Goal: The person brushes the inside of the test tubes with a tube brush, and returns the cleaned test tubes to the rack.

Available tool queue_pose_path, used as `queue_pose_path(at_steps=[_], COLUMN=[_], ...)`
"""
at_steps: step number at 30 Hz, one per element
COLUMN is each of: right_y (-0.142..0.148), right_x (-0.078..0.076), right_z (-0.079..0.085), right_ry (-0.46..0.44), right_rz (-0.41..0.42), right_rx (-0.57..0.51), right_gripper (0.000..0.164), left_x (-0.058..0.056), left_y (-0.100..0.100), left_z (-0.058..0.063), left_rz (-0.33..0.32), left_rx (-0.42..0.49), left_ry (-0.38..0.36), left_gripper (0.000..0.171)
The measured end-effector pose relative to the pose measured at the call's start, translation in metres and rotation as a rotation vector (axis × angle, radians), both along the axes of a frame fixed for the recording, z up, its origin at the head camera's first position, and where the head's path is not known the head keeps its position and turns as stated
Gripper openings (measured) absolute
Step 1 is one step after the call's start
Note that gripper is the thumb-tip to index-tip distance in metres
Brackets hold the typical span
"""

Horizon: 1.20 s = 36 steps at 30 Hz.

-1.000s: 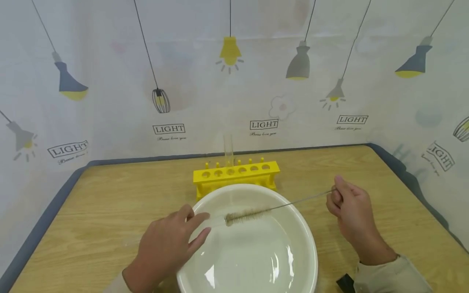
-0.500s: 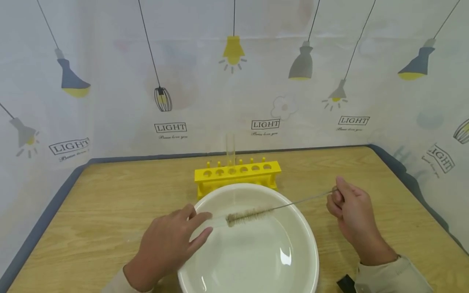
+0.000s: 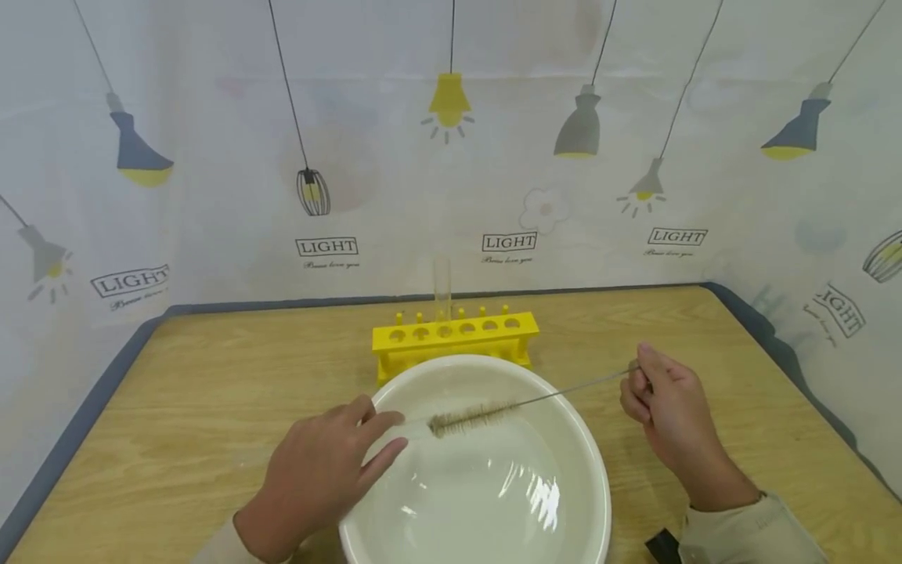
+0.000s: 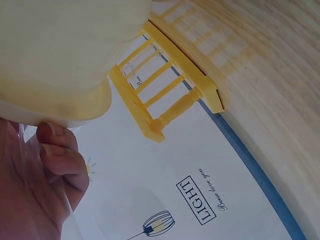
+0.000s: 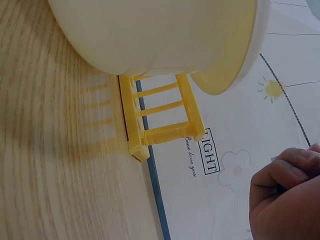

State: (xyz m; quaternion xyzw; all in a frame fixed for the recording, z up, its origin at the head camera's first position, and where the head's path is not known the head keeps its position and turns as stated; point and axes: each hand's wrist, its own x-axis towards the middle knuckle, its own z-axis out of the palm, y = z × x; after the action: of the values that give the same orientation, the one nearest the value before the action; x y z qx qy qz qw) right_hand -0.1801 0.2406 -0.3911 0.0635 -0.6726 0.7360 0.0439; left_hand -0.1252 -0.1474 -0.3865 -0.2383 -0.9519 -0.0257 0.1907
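My right hand (image 3: 672, 411) pinches the wire handle of a test tube brush (image 3: 472, 417), which slants down to the left over a white basin (image 3: 599, 486). The brush's tan bristles end near my left fingertips. My left hand (image 3: 324, 462) grips a clear test tube (image 3: 416, 429) at the basin's left rim, its open end right at the bristle tip. In the left wrist view, part of the clear tube (image 4: 31, 145) shows along the curled fingers. From the right wrist, the thin twisted wire (image 5: 287, 100) runs up from the curled right hand (image 5: 287, 195).
Behind the basin stands a yellow test tube rack (image 3: 454, 333) with another clear test tube (image 3: 442, 286) upright in it. A small black object (image 3: 662, 546) lies by the right sleeve. A lamp-patterned sheet (image 3: 395, 157) hangs behind the wooden table (image 3: 211, 376).
The right hand and brush have shifted slightly left, bringing the bristles a little closer to the left hand. Reflections inside the basin have changed. The left hand keeps its hold.
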Motion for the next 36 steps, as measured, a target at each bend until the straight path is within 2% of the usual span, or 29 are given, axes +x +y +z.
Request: queue_pose_path(at_steps=[3,9,18,21,24,28,33,36], right_y=[0.001,0.002,0.002,0.001,0.001,0.002,0.004,0.005], right_x=[0.000,0.000,-0.001,0.000,0.001,0.002,0.003,0.002], right_z=[0.000,0.001,0.003,0.001,0.000,0.000,0.002,0.004], right_ry=[0.030,0.087,0.160,0.155,0.131,0.080,0.037,0.015], right_rz=[0.007,0.020,0.010,0.013,0.012,0.009,0.061,0.102], right_rx=[0.017,0.047,0.108,0.143,0.167,0.196,0.242,0.247], right_gripper=[0.045,0.043,0.046,0.046,0.045,0.048,0.051,0.053], left_x=[-0.001,-0.003,-0.004,-0.003,-0.001,0.002,0.005,0.005], left_y=[0.000,-0.001,-0.001,-0.001,-0.001,0.002,0.006,0.006], left_z=[0.000,-0.002,-0.004,-0.005,-0.004,0.001,0.005,0.006], left_rz=[-0.010,-0.043,-0.036,-0.053,-0.074,-0.093,-0.162,-0.172], left_rx=[0.005,0.042,0.088,0.111,0.118,0.127,0.208,0.219], left_ry=[-0.005,0.038,0.049,0.099,0.166,0.194,0.238,0.267], left_gripper=[0.025,0.024,0.022,0.024,0.038,0.051,0.041,0.035])
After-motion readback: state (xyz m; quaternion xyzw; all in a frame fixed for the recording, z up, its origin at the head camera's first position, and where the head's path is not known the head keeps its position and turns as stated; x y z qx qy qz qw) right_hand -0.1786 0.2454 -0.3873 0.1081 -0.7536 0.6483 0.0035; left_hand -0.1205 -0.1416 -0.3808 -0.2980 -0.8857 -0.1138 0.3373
